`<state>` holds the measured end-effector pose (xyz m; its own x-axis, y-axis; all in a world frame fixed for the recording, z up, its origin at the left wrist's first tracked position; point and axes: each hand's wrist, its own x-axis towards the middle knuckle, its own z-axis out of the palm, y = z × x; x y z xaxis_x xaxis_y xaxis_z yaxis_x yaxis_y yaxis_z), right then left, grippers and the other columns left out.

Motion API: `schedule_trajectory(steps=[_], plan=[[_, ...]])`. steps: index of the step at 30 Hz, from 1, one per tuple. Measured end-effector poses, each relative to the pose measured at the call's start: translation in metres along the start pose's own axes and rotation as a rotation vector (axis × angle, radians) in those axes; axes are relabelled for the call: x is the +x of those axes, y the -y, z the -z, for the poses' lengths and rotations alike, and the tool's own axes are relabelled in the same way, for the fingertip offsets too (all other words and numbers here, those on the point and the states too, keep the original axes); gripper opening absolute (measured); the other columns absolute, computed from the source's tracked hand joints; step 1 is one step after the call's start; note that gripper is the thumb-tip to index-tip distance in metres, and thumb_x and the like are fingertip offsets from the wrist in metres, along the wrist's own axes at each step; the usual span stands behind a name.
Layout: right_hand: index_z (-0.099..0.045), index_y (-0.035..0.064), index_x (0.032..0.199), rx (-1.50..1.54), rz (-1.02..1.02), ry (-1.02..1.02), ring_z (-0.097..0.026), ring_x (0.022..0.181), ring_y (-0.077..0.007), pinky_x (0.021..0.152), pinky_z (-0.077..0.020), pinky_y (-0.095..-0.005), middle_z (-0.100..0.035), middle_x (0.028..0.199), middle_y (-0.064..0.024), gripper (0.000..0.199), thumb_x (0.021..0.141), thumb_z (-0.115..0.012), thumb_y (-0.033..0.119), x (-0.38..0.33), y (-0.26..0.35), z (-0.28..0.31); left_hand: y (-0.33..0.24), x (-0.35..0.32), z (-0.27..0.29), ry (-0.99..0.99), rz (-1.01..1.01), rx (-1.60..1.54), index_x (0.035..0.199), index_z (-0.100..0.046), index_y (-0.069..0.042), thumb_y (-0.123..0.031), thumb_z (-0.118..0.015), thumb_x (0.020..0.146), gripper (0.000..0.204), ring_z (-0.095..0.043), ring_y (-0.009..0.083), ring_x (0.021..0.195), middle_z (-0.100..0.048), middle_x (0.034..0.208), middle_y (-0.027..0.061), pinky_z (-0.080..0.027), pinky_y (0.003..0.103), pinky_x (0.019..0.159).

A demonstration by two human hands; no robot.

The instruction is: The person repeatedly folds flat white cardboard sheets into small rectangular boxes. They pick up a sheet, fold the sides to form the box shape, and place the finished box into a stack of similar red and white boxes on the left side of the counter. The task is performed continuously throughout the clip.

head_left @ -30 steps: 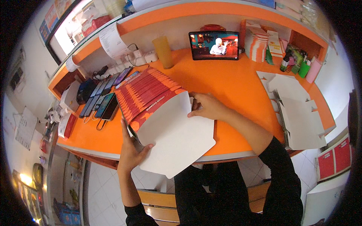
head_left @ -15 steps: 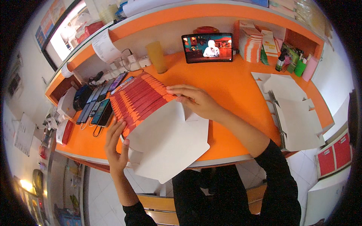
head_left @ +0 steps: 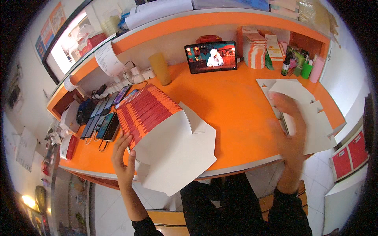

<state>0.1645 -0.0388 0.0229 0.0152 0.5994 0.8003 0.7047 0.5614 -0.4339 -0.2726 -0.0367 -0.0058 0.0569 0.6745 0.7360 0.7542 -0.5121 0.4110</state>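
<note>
A stack of nested cardboard boxes [head_left: 147, 111], red and orange outside, lies tilted at the left-middle of the orange desk. Its front piece shows a white inner face [head_left: 177, 151] whose flap hangs over the desk's near edge. My left hand [head_left: 124, 155] rests against the left side of this stack, thumb and fingers apart around its edge. At the right, my right hand [head_left: 289, 122] is smeared by motion over a second pile of white unfolded cardboard boxes [head_left: 315, 126]. Whether its fingers touch that pile cannot be made out.
A tablet [head_left: 211, 57] playing a video stands at the back, with a yellow cup [head_left: 160, 69] to its left. Several phones [head_left: 96, 115] on cables lie at the left. Orange-white cartons [head_left: 254, 51] and a green pen cup [head_left: 306, 70] stand back right.
My right hand has left the top edge of the red stack and swung right to the white cardboard pile. My left hand stays at the stack's left side. The view has shifted slightly.
</note>
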Motion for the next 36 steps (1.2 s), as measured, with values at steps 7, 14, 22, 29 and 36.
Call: schedule_trajectory(steps=[7, 14, 22, 29, 36], plan=[[-0.042, -0.0016, 0.137, -1.126, -0.915, 0.117, -0.046, 0.124, -0.0433, 0.102, -0.0395, -0.0492, -0.046, 0.136, -0.0289, 0.087, 0.078, -0.068, 0.058, -0.097, -0.171, 0.19, -0.02, -0.002, -0.001, 0.011, 0.086, 0.035, 0.131, -0.052, -0.001, -0.017, -0.059, 0.092, 0.043, -0.042, 0.0329, 0.133, -0.051, 0.137, 0.0175, -0.028, 0.044, 0.111], [-0.053, -0.0032, 0.127, -1.073, -0.821, -0.018, -0.053, 0.117, -0.0401, 0.099, -0.0431, -0.0466, -0.057, 0.121, -0.0269, 0.073, 0.085, -0.063, 0.056, -0.137, -0.208, 0.209, -0.12, -0.027, -0.041, 0.067, -0.124, -0.037, 0.132, -0.052, -0.005, -0.027, -0.07, 0.083, 0.057, -0.049, 0.0373, 0.127, -0.058, 0.128, 0.0158, -0.018, 0.057, 0.114], [-0.062, 0.0016, 0.108, -1.104, -0.542, -0.35, -0.063, 0.09, -0.0337, 0.084, -0.0501, -0.0423, -0.066, 0.098, -0.018, 0.039, 0.084, -0.071, 0.032, -0.106, -0.167, 0.182, -0.14, -0.03, -0.116, 0.629, -0.051, 0.169, 0.141, -0.044, -0.018, -0.032, -0.059, 0.091, 0.054, -0.022, 0.0417, 0.142, -0.033, 0.151, 0.0112, -0.014, 0.065, 0.112], [-0.062, -0.0003, 0.091, -0.381, -0.326, -1.05, -0.062, 0.079, -0.0241, 0.072, -0.0535, -0.034, -0.066, 0.089, -0.0154, 0.038, 0.076, -0.083, 0.028, -0.02, -0.11, 0.153, -0.145, -0.028, -0.103, 0.756, 0.051, 0.238, 0.141, -0.043, -0.015, -0.033, -0.054, 0.095, 0.051, -0.029, 0.0473, 0.136, -0.039, 0.147, 0.013, -0.025, 0.064, 0.108], [-0.068, 0.0029, 0.091, -0.09, 0.439, 0.058, -0.066, 0.099, -0.0352, 0.082, -0.0573, -0.0453, -0.068, 0.106, -0.0188, 0.017, 0.078, -0.069, 0.013, -0.034, 0.001, 0.067, -0.218, 0.019, -0.145, 0.475, 0.301, -1.341, 0.122, -0.054, -0.001, -0.035, -0.064, 0.092, 0.046, -0.063, 0.019, 0.103, -0.063, 0.112, 0.0132, -0.054, 0.034, 0.083]])
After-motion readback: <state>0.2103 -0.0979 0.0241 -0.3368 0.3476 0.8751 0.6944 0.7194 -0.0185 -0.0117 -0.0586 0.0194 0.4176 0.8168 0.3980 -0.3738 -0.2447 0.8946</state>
